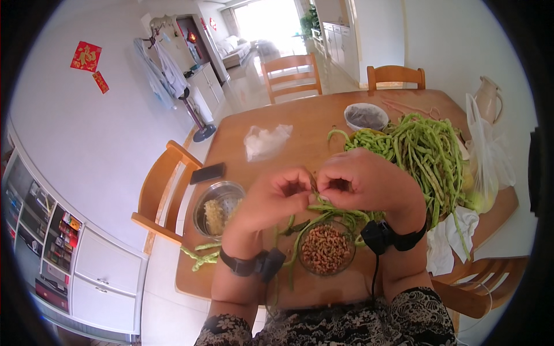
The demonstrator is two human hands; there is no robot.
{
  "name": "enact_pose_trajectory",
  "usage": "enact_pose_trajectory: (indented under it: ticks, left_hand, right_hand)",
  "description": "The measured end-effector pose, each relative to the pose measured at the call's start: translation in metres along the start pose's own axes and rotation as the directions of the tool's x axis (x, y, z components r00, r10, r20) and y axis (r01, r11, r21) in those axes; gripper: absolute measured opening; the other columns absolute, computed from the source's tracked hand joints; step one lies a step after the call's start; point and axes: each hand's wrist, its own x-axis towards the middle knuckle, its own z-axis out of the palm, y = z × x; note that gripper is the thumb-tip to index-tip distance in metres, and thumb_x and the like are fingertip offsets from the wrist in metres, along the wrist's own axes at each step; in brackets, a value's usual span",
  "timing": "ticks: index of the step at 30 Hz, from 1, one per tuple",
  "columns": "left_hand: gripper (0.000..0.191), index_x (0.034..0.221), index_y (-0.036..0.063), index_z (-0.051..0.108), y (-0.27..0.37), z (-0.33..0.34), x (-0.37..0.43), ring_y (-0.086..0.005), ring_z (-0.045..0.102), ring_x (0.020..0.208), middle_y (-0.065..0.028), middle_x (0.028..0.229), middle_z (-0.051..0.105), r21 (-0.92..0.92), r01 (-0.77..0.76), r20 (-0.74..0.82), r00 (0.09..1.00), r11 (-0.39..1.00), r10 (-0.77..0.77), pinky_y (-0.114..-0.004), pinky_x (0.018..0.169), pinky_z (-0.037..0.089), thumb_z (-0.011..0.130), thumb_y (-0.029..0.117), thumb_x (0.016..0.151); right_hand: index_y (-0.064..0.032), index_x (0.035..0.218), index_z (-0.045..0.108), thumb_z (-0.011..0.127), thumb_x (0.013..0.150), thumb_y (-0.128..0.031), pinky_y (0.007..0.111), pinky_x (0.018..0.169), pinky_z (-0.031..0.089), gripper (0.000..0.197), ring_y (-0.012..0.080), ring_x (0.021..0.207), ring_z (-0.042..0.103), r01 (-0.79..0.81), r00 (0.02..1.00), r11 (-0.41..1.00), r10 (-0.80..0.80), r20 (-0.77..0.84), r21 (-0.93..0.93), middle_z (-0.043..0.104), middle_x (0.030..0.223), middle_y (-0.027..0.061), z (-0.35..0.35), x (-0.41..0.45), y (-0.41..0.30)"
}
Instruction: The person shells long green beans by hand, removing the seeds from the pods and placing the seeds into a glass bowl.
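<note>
Between the fingertips of both hands is a thin bean pod (314, 187), partly hidden by the fingers. My left hand (277, 197) pinches it from one side, and my right hand (363, 184) pinches it from the other. Just below them stands a clear glass bowl (326, 249) of reddish-brown shelled beans. Loose green long bean pods (335, 213) lie around the far side of that bowl. To the right of my right hand rises a large heap of long beans (428, 164). A bowl of short green bean pieces (370, 140) sits partly behind that hand.
A steel bowl (220, 190) with pale yellowish pieces stands at the left, near a smartphone (207, 173). Farther back are a crumpled plastic bag (266, 142) and a white bowl (365, 116). On the right, a plastic bag (487, 164) stands before a pitcher (487, 99).
</note>
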Motion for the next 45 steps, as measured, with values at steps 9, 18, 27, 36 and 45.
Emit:
enact_pose_trajectory:
  ticks: [9, 18, 27, 36, 45]
  left_hand:
    - [0.014, 0.093, 0.0025, 0.060, 0.003, -0.004, 0.000, -0.0038, 0.056, 0.082, 0.0023, 0.088, 0.061, 0.053, -0.045, -0.034, 0.998, 0.998, 0.047, -0.019, 0.071, 0.045, 0.062, -0.007, 0.083]
    - [0.009, 0.094, 0.0023, 0.057, 0.018, -0.003, -0.008, -0.0075, 0.058, 0.070, -0.0048, 0.085, 0.063, 0.141, -0.304, -0.243, 0.912, 0.942, 0.330, -0.019, 0.057, 0.042, 0.059, -0.002, 0.087]
    - [0.009, 0.104, 0.0047, 0.056, 0.065, -0.019, -0.042, -0.0136, 0.064, 0.071, -0.0084, 0.085, 0.066, -0.039, -0.486, -0.365, 0.820, 0.873, 0.440, -0.020, 0.057, 0.049, 0.052, 0.007, 0.096]
    - [0.009, 0.103, 0.0038, 0.056, 0.063, -0.008, -0.062, -0.0219, 0.070, 0.084, -0.0145, 0.092, 0.068, -0.189, -0.420, -0.425, 0.850, 0.888, 0.312, -0.029, 0.074, 0.059, 0.051, 0.004, 0.095]
    - [0.005, 0.097, 0.0029, 0.054, 0.077, -0.019, -0.068, -0.0254, 0.070, 0.089, -0.0171, 0.095, 0.067, -0.266, -0.484, -0.495, 0.811, 0.834, 0.313, -0.032, 0.082, 0.059, 0.050, 0.003, 0.095]
  right_hand:
    - [-0.0048, 0.078, 0.055, 0.063, 0.076, -0.007, 0.034, 0.055, 0.041, 0.009, 0.0243, 0.058, 0.052, 0.035, 0.999, 0.986, -0.041, -0.032, -0.166, 0.053, 0.067, 0.0091, 0.004, 0.001, 0.008]
    - [-0.0015, 0.080, 0.061, 0.068, 0.080, -0.021, 0.032, 0.054, 0.042, 0.021, 0.0196, 0.056, 0.054, -0.024, 1.000, 1.000, 0.024, -0.013, 0.008, 0.057, 0.064, 0.0101, 0.000, -0.005, 0.000]
    - [-0.0009, 0.088, 0.064, 0.070, 0.084, -0.026, 0.032, 0.065, 0.049, 0.026, 0.0196, 0.074, 0.064, -0.250, 0.837, 0.952, 0.304, 0.454, -0.178, 0.063, 0.079, 0.0103, -0.014, -0.013, -0.020]
    - [-0.0009, 0.084, 0.062, 0.066, 0.080, -0.024, 0.040, 0.066, 0.048, 0.024, 0.0328, 0.069, 0.060, -0.181, 0.934, 0.940, 0.256, 0.249, -0.290, 0.063, 0.075, 0.0133, -0.010, -0.044, 0.002]
    - [-0.0016, 0.095, 0.064, 0.069, 0.081, -0.022, 0.034, 0.066, 0.047, 0.025, 0.0226, 0.070, 0.057, -0.191, 0.863, 0.948, 0.285, 0.417, -0.254, 0.058, 0.083, 0.0093, 0.032, -0.048, 0.035]
